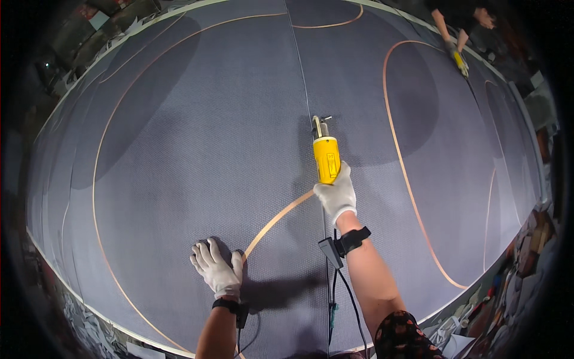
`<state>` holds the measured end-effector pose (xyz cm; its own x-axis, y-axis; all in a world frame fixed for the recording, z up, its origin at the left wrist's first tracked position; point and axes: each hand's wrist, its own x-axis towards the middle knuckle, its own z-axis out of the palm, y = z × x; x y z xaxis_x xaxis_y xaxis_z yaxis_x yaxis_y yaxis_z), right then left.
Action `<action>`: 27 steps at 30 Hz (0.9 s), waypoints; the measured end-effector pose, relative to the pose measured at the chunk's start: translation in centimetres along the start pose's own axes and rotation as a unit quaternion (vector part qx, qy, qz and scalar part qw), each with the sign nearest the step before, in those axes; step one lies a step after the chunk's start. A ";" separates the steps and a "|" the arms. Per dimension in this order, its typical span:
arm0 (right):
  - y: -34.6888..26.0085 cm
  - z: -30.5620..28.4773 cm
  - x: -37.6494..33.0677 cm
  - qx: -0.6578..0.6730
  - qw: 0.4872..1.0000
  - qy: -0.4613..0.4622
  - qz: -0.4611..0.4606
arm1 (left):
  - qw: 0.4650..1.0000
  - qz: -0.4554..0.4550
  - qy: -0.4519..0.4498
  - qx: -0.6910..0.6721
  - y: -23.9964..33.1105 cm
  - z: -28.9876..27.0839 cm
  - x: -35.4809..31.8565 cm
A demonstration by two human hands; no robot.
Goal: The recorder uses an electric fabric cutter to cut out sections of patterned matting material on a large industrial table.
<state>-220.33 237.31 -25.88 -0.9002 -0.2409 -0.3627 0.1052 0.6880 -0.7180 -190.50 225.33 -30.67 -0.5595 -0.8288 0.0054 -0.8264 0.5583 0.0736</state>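
My right hand (338, 194), in a white glove, is closed around the body of a yellow handheld power tool (326, 157). Its metal head points away from me and rests on or just over the straight dark seam of a large grey carpet (221, 137). I cannot tell whether the head touches the pile. White-gloved too, my left hand (216, 270) lies palm down on the carpet with its fingers spread, holding nothing. Its thumb is beside the lower end of a curved tan line (272, 222), which runs up toward my right hand.
Across the carpet at the far right, another person (463, 27) holds a similar yellow tool (459, 63). A black cable (353, 299) trails near my right forearm. Curved tan lines (95, 197) and darker grey patches (412, 113) pattern the carpet. Scraps (84, 323) lie beyond its pale edge.
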 end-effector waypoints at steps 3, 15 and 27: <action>-1.8 0.2 2.8 0.020 1.000 -0.007 0.001 | 1.000 -0.003 -0.008 0.002 0.3 0.4 0.8; -4.2 2.9 12.1 0.146 0.988 -0.010 -0.047 | 0.998 -0.009 -0.056 0.016 0.1 0.1 1.2; 9.6 -12.1 -9.8 0.393 0.908 -0.146 0.029 | 0.998 -0.031 -0.054 -0.002 1.3 0.4 2.6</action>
<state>-215.59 254.53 -22.05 -0.7458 -0.4696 -0.4725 0.5203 0.0324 -0.8534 -193.02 223.94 -30.94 -0.5112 -0.8528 -0.1063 -0.8594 0.5060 0.0736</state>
